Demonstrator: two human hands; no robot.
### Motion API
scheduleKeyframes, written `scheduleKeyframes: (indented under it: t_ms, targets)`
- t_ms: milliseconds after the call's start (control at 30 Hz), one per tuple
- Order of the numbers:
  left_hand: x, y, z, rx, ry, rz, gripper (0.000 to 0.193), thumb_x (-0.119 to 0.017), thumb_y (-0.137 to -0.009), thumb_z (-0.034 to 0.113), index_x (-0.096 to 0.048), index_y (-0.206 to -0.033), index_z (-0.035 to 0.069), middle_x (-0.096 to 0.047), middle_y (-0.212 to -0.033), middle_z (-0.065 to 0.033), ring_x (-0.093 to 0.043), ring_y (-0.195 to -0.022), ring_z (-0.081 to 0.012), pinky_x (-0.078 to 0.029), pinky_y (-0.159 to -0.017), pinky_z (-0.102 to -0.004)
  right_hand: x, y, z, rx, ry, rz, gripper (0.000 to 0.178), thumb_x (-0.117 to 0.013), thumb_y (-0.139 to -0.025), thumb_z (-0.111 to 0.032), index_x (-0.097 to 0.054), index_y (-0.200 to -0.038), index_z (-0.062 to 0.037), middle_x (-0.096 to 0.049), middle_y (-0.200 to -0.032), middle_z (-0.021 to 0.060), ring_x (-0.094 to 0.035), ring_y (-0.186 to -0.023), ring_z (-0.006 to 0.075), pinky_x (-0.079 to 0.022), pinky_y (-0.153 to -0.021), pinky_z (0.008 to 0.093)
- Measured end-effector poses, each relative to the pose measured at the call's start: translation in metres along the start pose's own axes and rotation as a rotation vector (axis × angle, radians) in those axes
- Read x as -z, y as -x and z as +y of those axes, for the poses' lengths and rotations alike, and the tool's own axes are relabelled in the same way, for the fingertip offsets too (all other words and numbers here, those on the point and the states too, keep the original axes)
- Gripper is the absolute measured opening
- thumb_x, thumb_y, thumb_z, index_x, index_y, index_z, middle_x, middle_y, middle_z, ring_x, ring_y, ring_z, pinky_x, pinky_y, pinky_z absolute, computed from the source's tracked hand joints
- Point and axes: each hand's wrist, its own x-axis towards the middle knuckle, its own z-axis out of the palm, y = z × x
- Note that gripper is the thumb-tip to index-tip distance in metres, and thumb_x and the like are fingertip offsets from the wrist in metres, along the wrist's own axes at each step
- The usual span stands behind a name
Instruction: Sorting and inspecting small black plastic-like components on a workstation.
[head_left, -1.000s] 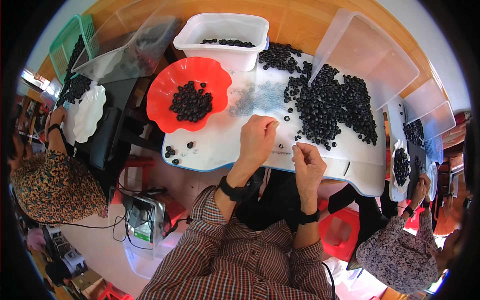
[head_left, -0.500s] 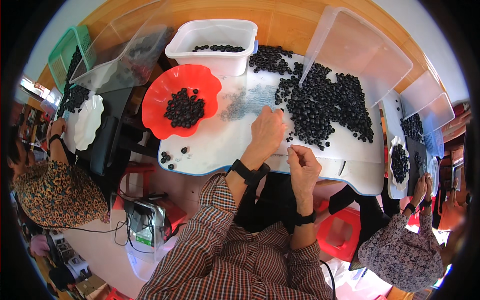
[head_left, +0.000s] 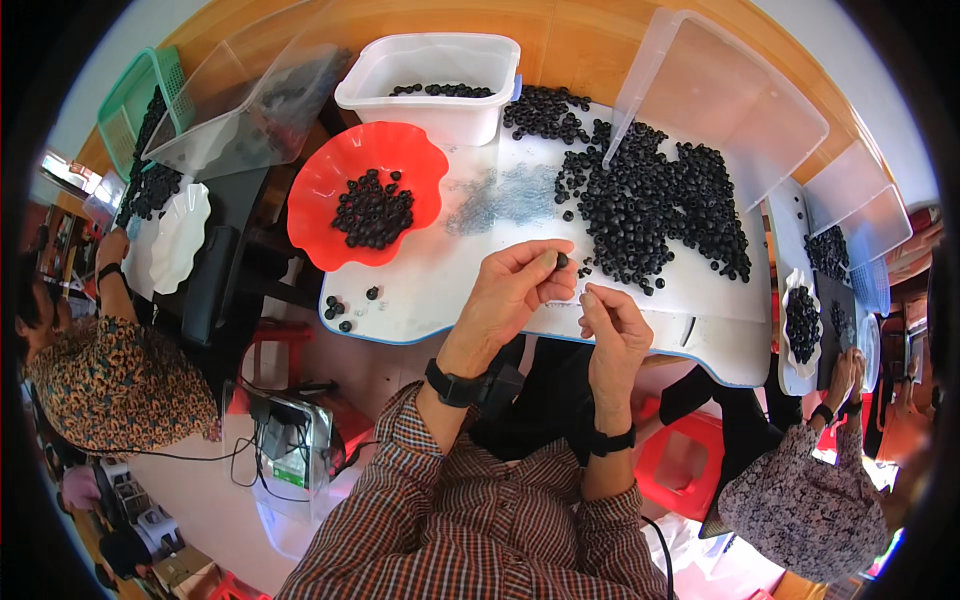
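My left hand (head_left: 500,300) is closed in a pinch around a small round black piece (head_left: 562,262), held over the table's near side. Just to its right, my right hand (head_left: 618,335) has thumb and forefinger pressed together; what sits at those fingertips is too small to make out. The fingertips of both hands are close but apart. Beyond them spreads a large heap of similar black pieces (head_left: 625,215). Left of that heap lies a patch of tiny clear bits (head_left: 505,197). A red scalloped bowl (head_left: 310,200) holds several more black pieces.
A white tub (head_left: 425,125) stands at the back, with a clear plastic bin (head_left: 730,110) tipped over the heap at right. A few black pieces (head_left: 345,326) lie at the table's left corner. Co-workers sit at both sides, one in a yellow-and-black patterned top (head_left: 120,385).
My left hand has drawn back from the heap's edge toward my right hand, bringing a black piece in its fingertips. My right hand has shifted slightly to the right and nearer to me.
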Motion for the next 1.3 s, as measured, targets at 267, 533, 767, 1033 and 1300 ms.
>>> scheduleKeyframes:
  t_ms: [267, 533, 767, 1033, 1300]
  targets:
    - [0.005, 0.020, -0.005, -0.003, 0.109, -0.042, 0.024, -0.052, -0.097, 0.005, -0.060, -0.116, -0.006, -0.067, -0.102, -0.0163, -0.067, -0.082, -0.0164, -0.058, -0.073, -0.0275, -0.011, 0.007, -0.009, 0.056, -0.124, -0.042, 0.015, -0.067, -0.087, -0.002, -0.068, -0.102, 0.0006, -0.060, -0.081, 0.0006, -0.052, -0.065, 0.0048, -0.041, -0.057, 0.0174]
    - [0.006, 0.030, -0.008, -0.018, 0.180, -0.101, 0.027, -0.053, -0.096, 0.006, -0.059, -0.120, -0.005, -0.065, -0.104, -0.0129, -0.064, -0.087, -0.0157, -0.054, -0.080, -0.0282, -0.016, 0.010, -0.011, 0.091, -0.102, -0.078, 0.015, -0.067, -0.087, 0.000, -0.069, -0.102, 0.0001, -0.059, -0.087, 0.0004, -0.051, -0.066, 0.0041, -0.041, -0.057, 0.0172]
    - [0.008, 0.034, -0.013, -0.071, 0.217, -0.127, 0.029, -0.053, -0.096, 0.004, -0.057, -0.123, -0.005, -0.063, -0.108, -0.0121, -0.060, -0.095, -0.0156, -0.051, -0.088, -0.0298, -0.015, 0.013, -0.012, 0.114, -0.080, -0.092, 0.016, -0.066, -0.086, 0.001, -0.068, -0.102, 0.0001, -0.059, -0.087, 0.0009, -0.051, -0.066, 0.0043, -0.041, -0.057, 0.0172]
    - [0.007, 0.043, -0.010, -0.050, 0.334, -0.142, 0.026, -0.053, -0.097, 0.005, -0.056, -0.120, -0.005, -0.064, -0.107, -0.0141, -0.063, -0.092, -0.0162, -0.053, -0.085, -0.0263, -0.018, 0.020, -0.017, 0.107, -0.080, -0.074, 0.016, -0.066, -0.086, 0.001, -0.068, -0.102, 0.0003, -0.059, -0.086, 0.0008, -0.051, -0.065, 0.0044, -0.042, -0.056, 0.0176]
    - [0.000, 0.051, -0.006, -0.058, 0.347, -0.091, 0.025, -0.051, -0.098, 0.008, -0.056, -0.119, -0.005, -0.065, -0.104, -0.0158, -0.068, -0.087, -0.0181, -0.057, -0.080, -0.0258, -0.019, 0.027, -0.025, 0.134, -0.120, -0.086, 0.015, -0.066, -0.087, 0.002, -0.068, -0.102, 0.0007, -0.059, -0.084, 0.0012, -0.051, -0.064, 0.0046, -0.040, -0.055, 0.0174]
